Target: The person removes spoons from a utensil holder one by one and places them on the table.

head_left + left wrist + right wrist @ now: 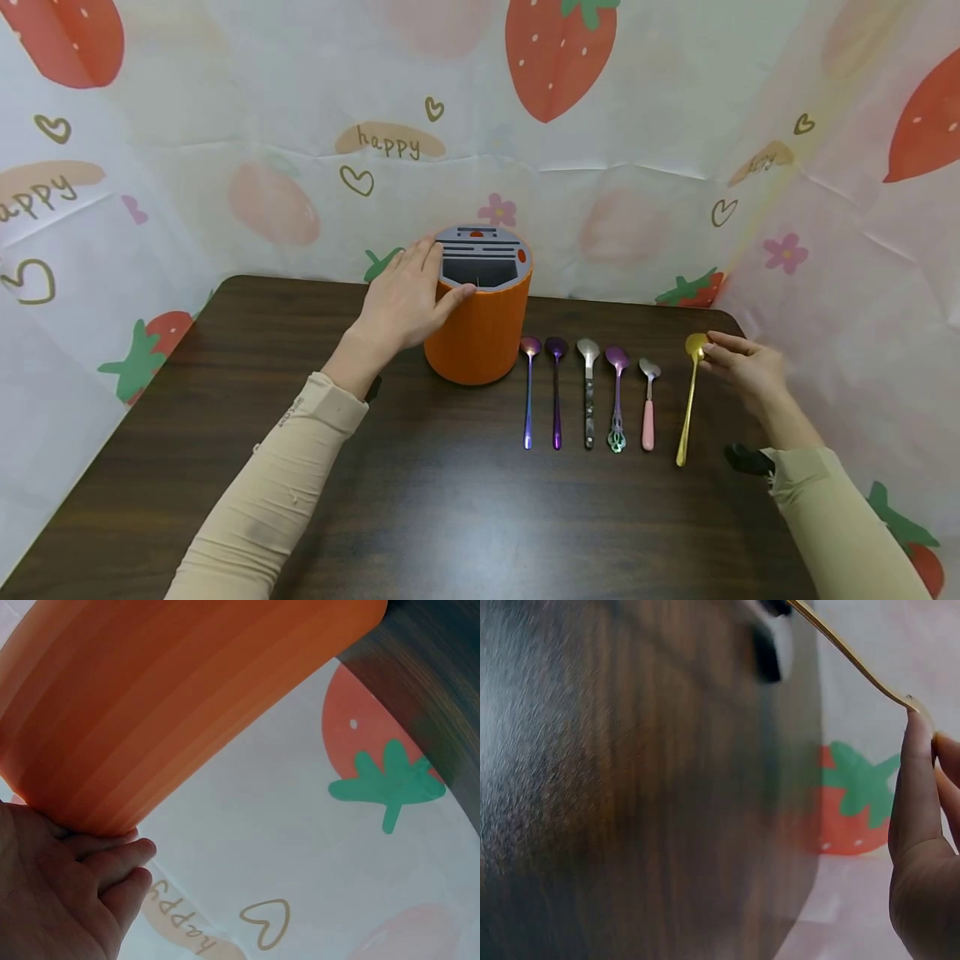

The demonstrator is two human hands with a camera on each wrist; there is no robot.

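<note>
My left hand (405, 292) holds the top of an orange cutlery holder (480, 337), thumb on the front rim and fingers along its left side. In the left wrist view the fingers (116, 862) lie against the ribbed orange wall. The holder's grey lid has slots and one wide opening. At the far right of the row, my right hand (750, 367) pinches a gold spoon (686, 408) by its bowl, its long handle pointing towards me. In the right wrist view the spoon's handle (847, 652) slants up and left from the fingertips, with the bowl mostly hidden by them.
Right of the holder lie a blue-purple spoon (529, 392), a dark purple spoon (557, 392), a black-handled spoon (588, 400), an ornate purple spoon (617, 392) and a pink-handled spoon (648, 417). A strawberry-print cloth (637, 108) hangs behind the dark wooden table (465, 533).
</note>
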